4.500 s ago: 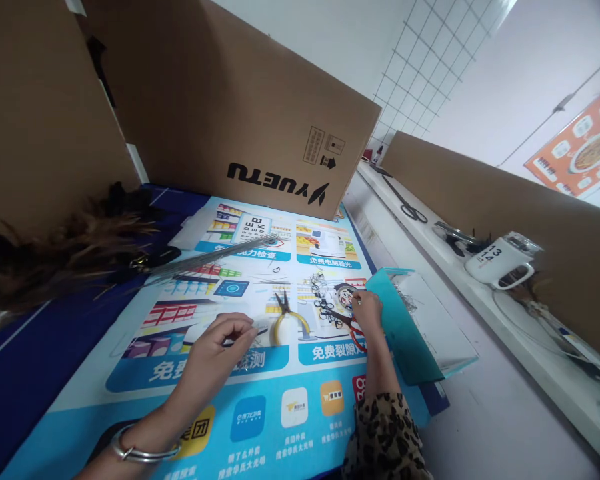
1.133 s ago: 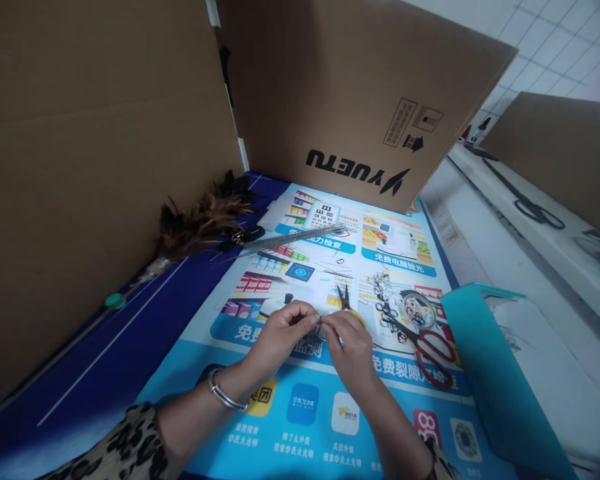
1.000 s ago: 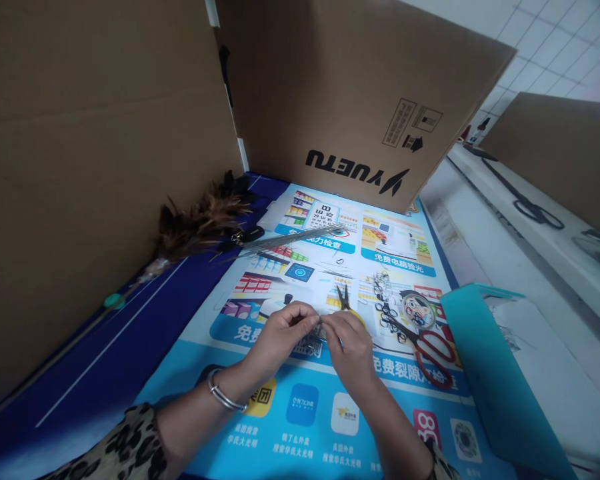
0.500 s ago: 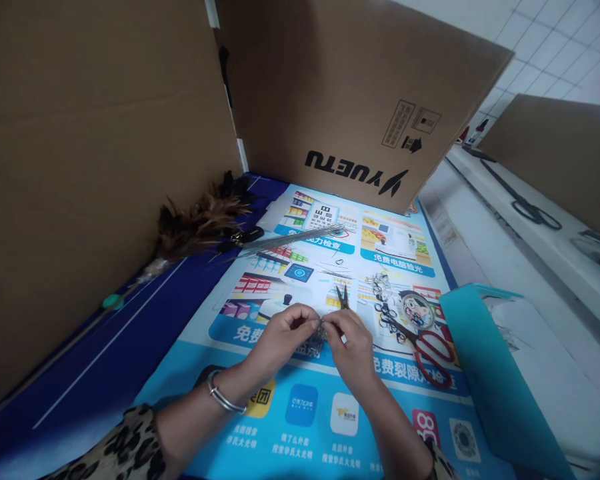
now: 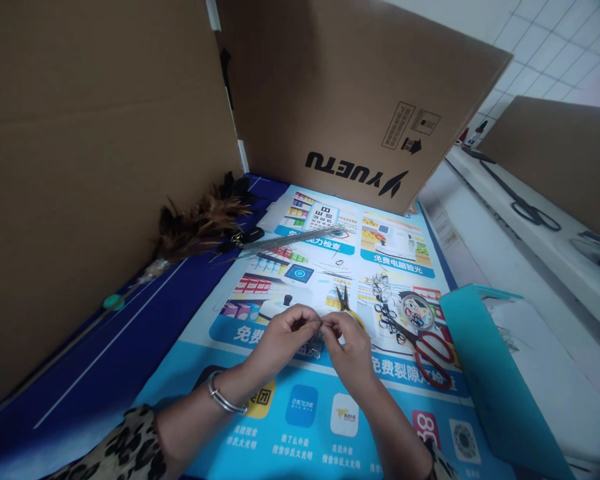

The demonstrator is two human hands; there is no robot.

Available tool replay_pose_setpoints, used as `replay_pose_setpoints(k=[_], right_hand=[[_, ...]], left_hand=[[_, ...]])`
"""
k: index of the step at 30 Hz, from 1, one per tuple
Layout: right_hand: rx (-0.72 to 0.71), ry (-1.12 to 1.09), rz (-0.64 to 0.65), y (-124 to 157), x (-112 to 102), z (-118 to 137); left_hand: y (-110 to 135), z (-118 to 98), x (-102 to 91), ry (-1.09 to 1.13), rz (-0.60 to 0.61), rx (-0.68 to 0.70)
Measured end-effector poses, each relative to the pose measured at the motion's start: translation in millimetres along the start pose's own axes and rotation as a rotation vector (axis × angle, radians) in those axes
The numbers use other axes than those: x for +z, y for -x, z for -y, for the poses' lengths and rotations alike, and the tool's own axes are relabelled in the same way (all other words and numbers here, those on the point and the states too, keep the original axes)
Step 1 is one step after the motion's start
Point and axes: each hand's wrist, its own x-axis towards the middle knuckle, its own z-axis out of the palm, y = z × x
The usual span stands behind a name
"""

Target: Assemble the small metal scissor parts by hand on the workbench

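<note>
My left hand (image 5: 291, 331) is closed, with thumb and forefinger pinched at the middle of the mat. Facing it, my right hand (image 5: 349, 339) pinches close by, and the fingertips of both nearly meet. Between and below them hangs a small silvery piece of thin wirework (image 5: 315, 345); its exact form is too small to make out. Just beyond my right hand lie pliers (image 5: 343, 297) with jaws apart and a yellow handle partly hidden by that hand. To the right rest red-handled scissors (image 5: 427, 350), near small dark wire loops (image 5: 381, 300).
A bundle of thin metal rods (image 5: 297, 239) lies farther back, with a few loose wires (image 5: 335, 270) before it. Brown feathers (image 5: 200, 223) lie at left. A teal folder-like sheet (image 5: 495, 373) stands right. Cardboard panels (image 5: 360, 87) wall the back and left.
My right hand has shifted slightly left, and more of the pliers' yellow handle shows. My left hand stays almost in place, still pinching.
</note>
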Motion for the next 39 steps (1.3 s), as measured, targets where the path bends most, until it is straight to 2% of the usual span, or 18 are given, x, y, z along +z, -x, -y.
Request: replay_pose_setpoints(k=[12, 22, 30, 39], right_hand=[[-0.057, 0.036, 0.032, 3.0, 1.9, -4.4], [0.003, 0.054, 0.051, 4.7, 3.5, 1.6], [-0.017, 0.060, 0.007, 5.5, 3.4, 4.8], [-0.001, 0.046, 0.016, 2.7, 1.0, 5.8]], left_hand=[[-1.9, -4.8, -0.8, -0.199, 0.032, 0.148], [1.4, -7.7, 0.4, -0.217, 0.027, 0.142], [1.4, -9.2, 1.2, -0.201, -0.007, 0.136], [2.8, -9.7, 1.8, -0.149, -0.014, 0.094]])
